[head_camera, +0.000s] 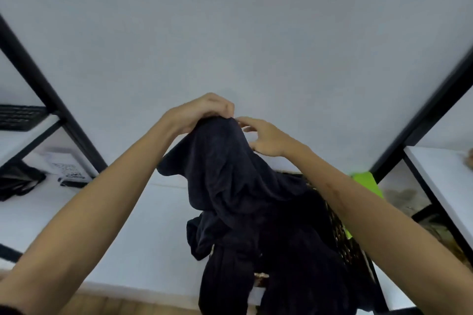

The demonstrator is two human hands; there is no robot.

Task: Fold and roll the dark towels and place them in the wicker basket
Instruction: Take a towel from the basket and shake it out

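Two hands | left grip (202, 112) clamps one dark towel (230, 169) | right grip (266, 138) apart, perhaps touching

The printed white paper (67, 167) at left is too blurred to read.

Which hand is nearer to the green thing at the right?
The right hand. It hovers open beside the lifted dark towel, up and left of the green thing. The left hand grips the towel's top, farther left.
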